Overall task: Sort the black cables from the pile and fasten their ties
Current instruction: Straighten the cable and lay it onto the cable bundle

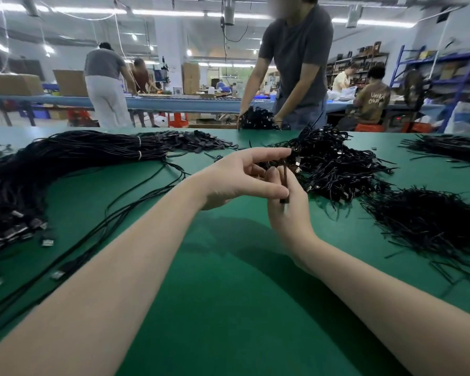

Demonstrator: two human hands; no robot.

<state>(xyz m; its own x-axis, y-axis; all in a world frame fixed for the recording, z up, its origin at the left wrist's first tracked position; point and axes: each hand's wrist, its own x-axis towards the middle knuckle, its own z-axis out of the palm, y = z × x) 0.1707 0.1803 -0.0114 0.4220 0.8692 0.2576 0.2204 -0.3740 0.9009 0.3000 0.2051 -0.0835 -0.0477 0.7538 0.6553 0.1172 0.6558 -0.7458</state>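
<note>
Broadly, the green table is laid out as stations, which looks deliberate: a long bundle of black cables sweeps along the far left, banded near its connector ends so the lengths stay together, while a loose pile of short black pieces sits just beyond the hands, within easy reach for drawing from. Another heap of thin black strips lies to the right, kept apart from the pile. Across the table a person in a grey shirt handles a clump of their own. Nearer, the left hand hangs half-curled with forefinger extended to the pile's edge and thumb laid toward the other hand, seemingly steadying. The right hand pinches a small black tie upright, probably to thread or fasten it.
</note>
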